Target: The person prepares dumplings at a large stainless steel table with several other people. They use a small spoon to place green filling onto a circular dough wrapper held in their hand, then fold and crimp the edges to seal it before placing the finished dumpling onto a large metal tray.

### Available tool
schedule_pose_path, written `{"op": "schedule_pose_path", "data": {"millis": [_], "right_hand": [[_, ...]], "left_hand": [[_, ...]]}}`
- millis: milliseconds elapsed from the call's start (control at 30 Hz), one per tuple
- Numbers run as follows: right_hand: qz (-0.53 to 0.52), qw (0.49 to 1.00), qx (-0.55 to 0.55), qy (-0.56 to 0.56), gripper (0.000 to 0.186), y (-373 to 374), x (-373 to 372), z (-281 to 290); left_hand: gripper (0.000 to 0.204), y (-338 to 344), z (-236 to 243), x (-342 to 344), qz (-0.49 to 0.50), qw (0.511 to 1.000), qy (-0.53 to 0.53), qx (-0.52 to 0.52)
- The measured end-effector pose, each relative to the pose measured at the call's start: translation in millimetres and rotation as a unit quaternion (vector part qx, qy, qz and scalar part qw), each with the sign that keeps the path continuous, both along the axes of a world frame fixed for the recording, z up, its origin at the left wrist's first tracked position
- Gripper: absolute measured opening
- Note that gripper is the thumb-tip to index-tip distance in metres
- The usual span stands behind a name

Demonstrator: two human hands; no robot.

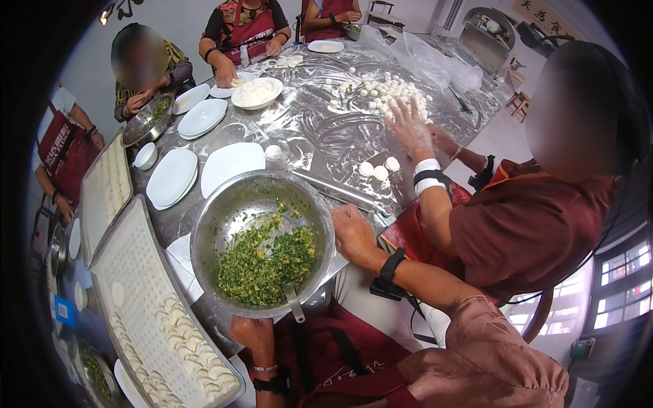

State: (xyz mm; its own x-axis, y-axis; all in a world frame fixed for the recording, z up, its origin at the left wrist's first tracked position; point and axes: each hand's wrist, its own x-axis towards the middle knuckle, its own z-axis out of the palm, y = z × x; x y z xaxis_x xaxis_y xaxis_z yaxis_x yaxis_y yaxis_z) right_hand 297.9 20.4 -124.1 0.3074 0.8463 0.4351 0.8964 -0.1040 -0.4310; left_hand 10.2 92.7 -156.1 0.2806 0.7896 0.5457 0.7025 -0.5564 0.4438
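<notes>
A large metal bowl (204, 231) is right in front of me, partly filled with chopped green and yellow filling (269, 262). A spoon handle (294, 304) sticks out over its near rim. My right hand (355, 234) is closed at the bowl's right side, with fingers against the rim. Under the near edge, my left hand (253, 333) is curled against the bowl, its fingertips partly hidden. Beyond my right hand lies a long metal bar-like tool (340, 190), its kind unclear. Left of the bowl, a perforated tray (129, 251) bears rows of folded dumplings (187, 350).
White plates (173, 177) and a flour dish (257, 93) stand ahead. Dough pieces (391, 95) lie on the floured table (326, 139). A co-worker's floury hand (410, 129) hovers there at right. Another tray (107, 180) sits far left; other people work around the table.
</notes>
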Motion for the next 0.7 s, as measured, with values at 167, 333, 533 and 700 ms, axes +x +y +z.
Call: {"op": "schedule_pose_path", "data": {"millis": [167,333,533,700], "right_hand": [[-0.004,1.0,-0.008,0.001,0.041,0.0,-0.6,0.9],[-0.003,1.0,-0.01,-0.002,0.041,-0.9,0.2,1.0],[-0.001,1.0,-0.009,-0.008,0.043,-0.1,0.5,-0.6],[0.002,1.0,-0.009,-0.013,0.044,0.0,2.0,-3.2]], "left_hand": [[0.024,0.9,-3.5,-2.4,0.007,1.0,0.022,0.001],[0.021,-0.2,-1.8,-0.8,0.008,1.0,0.016,-0.003],[0.02,0.6,-2.0,-0.9,0.011,1.0,0.011,-0.003],[0.019,-0.2,1.5,1.5,0.013,1.0,0.007,0.005]]}}
